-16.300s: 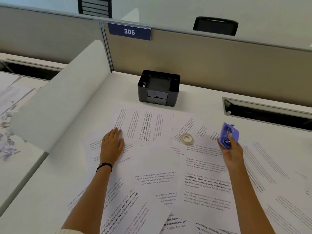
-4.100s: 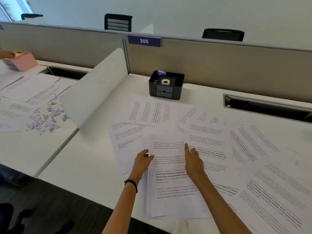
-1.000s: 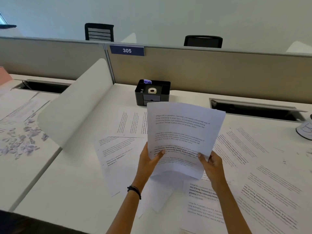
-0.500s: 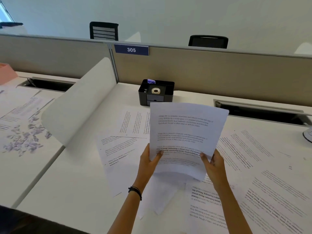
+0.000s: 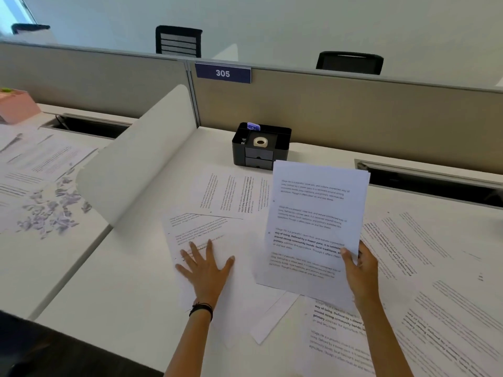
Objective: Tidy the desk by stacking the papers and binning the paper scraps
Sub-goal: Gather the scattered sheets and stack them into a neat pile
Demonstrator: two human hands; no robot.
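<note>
Paper scraps (image 5: 51, 213) lie scattered far to your left, on the neighbouring desk (image 5: 40, 268), partly over printed pages there. A pink box (image 5: 16, 107) sits further back on that same desk. A white curved divider (image 5: 141, 159) stands between it and your desk (image 5: 122, 281).

Your left hand (image 5: 208, 270) lies palm down with the fingers straight and spread, pressing on a printed sheet (image 5: 196, 229) on the left part of your desk; it grips nothing. A dark band circles that wrist. Beyond that sheet a sideways page (image 5: 231, 194) lies flat, its far edge close to a black organizer (image 5: 260, 156) at the back, near the beige partition (image 5: 353, 112). A tape roll (image 5: 260, 142) rests in the organizer's top tray, and a small purple item (image 5: 253, 127) sticks up from a rear compartment. Above, on the partition, a blue sign (image 5: 222, 73) reads 305.

Just right of your left hand, a stack of papers (image 5: 315, 219) is lifted off the desk and tilted up toward you, its text upright. Your right hand (image 5: 360, 270) holds it near the lower right edge, with the thumb curled across the front page and the fingers behind it, mostly hidden. Under the stack and further right, loose sheets (image 5: 435, 268) overlap at varied angles as far as the right edge of the view. A dark cable slot (image 5: 430, 183) runs along the back right of your desk.
</note>
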